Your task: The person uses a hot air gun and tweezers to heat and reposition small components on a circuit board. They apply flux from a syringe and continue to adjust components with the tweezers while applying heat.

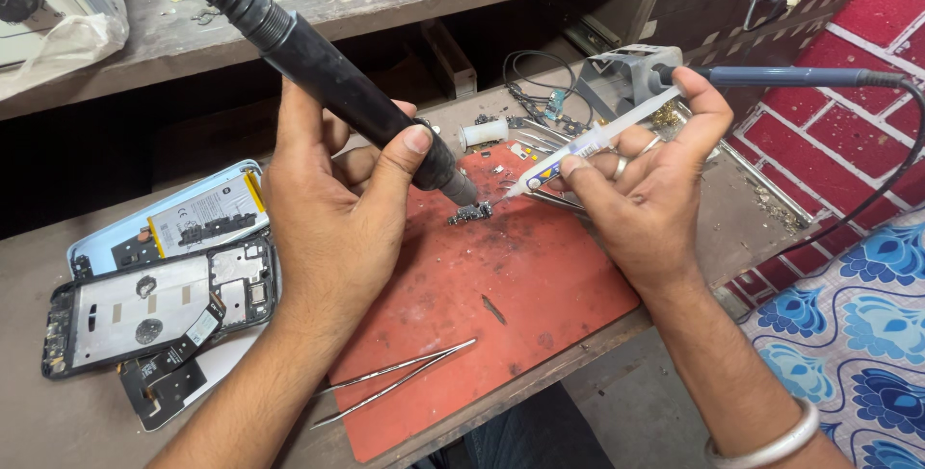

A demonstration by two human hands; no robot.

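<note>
My left hand [332,195] grips a black hot-air wand [328,69] with a ribbed hose, its nozzle pointing down at a small circuit board [469,214] on the red work mat [501,305]. My right hand [641,175] holds a white syringe [588,146] between the fingers, its tip aimed at the same small board. A blue-grey soldering iron handle [780,75] with a black cable also rests in that hand, between thumb and forefinger.
An opened phone frame [154,305] and a back cover with a battery [193,219] lie at left. Tweezers [395,380] rest on the mat's front. More tools and a white spool [485,132] sit behind. A shelf with parts runs above; a brick wall stands at right.
</note>
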